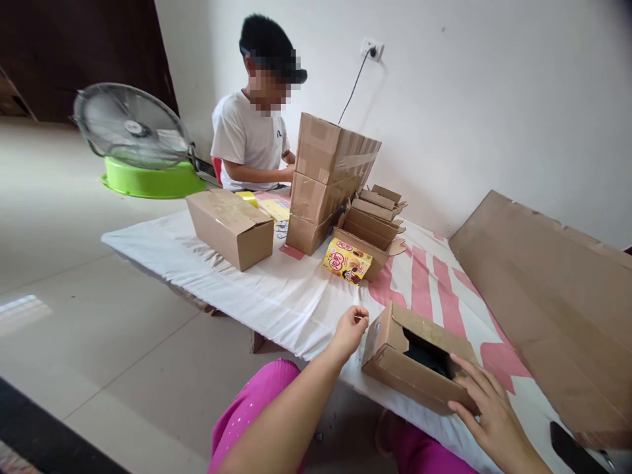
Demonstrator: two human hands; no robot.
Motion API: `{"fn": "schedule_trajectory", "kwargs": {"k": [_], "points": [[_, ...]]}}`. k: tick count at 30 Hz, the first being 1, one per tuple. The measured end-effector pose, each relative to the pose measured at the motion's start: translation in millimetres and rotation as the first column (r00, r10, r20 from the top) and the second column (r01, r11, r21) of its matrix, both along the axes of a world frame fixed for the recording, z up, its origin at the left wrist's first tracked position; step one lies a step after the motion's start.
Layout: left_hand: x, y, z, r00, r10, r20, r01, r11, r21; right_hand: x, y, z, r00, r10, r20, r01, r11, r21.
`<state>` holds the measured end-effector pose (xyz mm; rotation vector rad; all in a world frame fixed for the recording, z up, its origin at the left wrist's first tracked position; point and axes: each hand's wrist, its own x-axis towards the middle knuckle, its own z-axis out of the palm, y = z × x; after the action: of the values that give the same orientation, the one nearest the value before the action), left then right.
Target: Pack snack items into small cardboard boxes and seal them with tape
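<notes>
In front of me a small cardboard box (419, 384) rests at the near edge of the cloth-covered table, with an opening along its top. Something dark (424, 354) shows inside it; its kind is unclear. My right hand (486, 401) grips the box's right end, thumb on the near side and fingers over the top edge. Just off the left end, my left hand (351, 331) is closed, fingertips curled together; whether a small thing is between them cannot be made out. A yellow printed snack carton (345, 261) leans against an open cardboard box (370, 230) farther back.
Three stacked cardboard boxes (316, 187) stand mid-table, with another closed box (232, 227) to their left. A person (251, 138) sits behind, hands partly hidden. A large cardboard sheet (548, 309) borders the right side. A fan (133, 125) lies over a green basin (153, 178).
</notes>
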<state>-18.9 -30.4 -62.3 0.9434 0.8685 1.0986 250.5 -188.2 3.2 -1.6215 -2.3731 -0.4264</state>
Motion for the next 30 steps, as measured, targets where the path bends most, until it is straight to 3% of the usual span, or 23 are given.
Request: {"fn": "schedule_trajectory", "kwargs": {"k": [6,14,19,24,26,28,30], "points": [[6.5,-4.0,-8.7,0.993,-0.092,-0.075,0.09,0.995,-0.038,0.6,0.1,-2.2,1.0,-0.023,-0.013,0.023,1.0,-0.007],[16.3,-0.3,-11.9,0.993,-0.083,-0.089,0.08,0.996,-0.031,0.2,-0.7,-1.6,1.0,-0.012,0.002,0.012,1.0,0.009],[17.2,-4.6,-11.6,0.997,-0.071,-0.014,0.07,0.997,-0.038,-3.0,-1.3,0.4,1.0,-0.012,-0.004,0.012,1.0,0.011],[0.1,-10.6,5.5,0.99,-0.021,0.138,0.018,1.0,0.019,-4.4,0.1,3.6,1.0,-0.012,-0.014,0.012,1.0,0.002],[-11.4,-16.2,16.8,0.986,0.022,0.167,-0.039,0.994,0.1,-10.1,-0.9,8.3,0.999,-0.015,-0.038,0.016,1.0,0.018],[-21.7,-27.5,28.7,0.989,0.109,0.102,-0.135,0.946,0.295,-23.3,-5.9,15.6,0.994,-0.028,-0.107,0.037,0.996,0.084],[-28.1,-44.9,39.5,0.969,0.248,-0.02,-0.188,0.785,0.591,-44.5,-14.4,24.6,0.977,-0.012,-0.212,0.048,0.985,0.166]]}}
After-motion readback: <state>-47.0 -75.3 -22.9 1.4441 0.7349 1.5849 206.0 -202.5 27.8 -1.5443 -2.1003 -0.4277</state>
